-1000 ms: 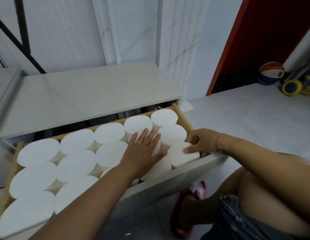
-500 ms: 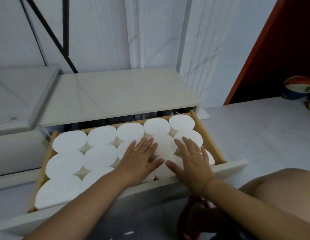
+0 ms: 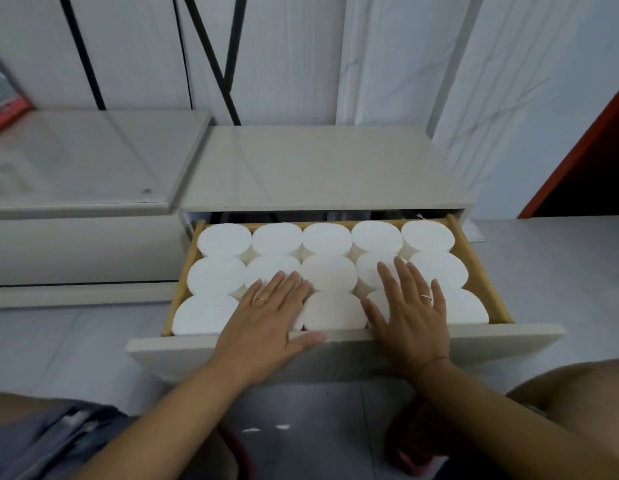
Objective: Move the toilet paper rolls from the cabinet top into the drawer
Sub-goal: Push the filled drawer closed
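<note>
Since the white cylindrical toilet paper rolls (image 3: 327,239) stand on end in three rows of five, touching one another and the walls, they fill the pale wooden pull-out drawer (image 3: 474,265) with no gap left over; this packing looks chosen to fit the full count in one layer. No roll shows on the flat cream cabinet top (image 3: 318,168) beyond the fingertips, so the transfer appears complete, in my judgement.

The left hand (image 3: 270,317) lies palm down, fingers spread and flat, on the tops of the front and middle rolls left of centre, its thumb resting along the cream drawer front panel (image 3: 491,337). It grips nothing. A thin gold ring (image 3: 262,300) sits on one finger.

The right hand (image 3: 410,311) is likewise flat and splayed, palm down on the rolls right of centre, the heel of the hand over the front panel. It also holds nothing and wears a ring of the same kind. One front-row roll (image 3: 332,311) stays uncovered between the two hands.

Both palms appear to be pressing the rolls level, probably so the tops clear the cabinet frame when the drawer closes; how firmly they press cannot be told.

Further left of the left hand a lower glossy white shelf unit (image 3: 93,161) adjoins the cabinet. Grey floor tiles (image 3: 543,265) lie to the right of the right hand.
</note>
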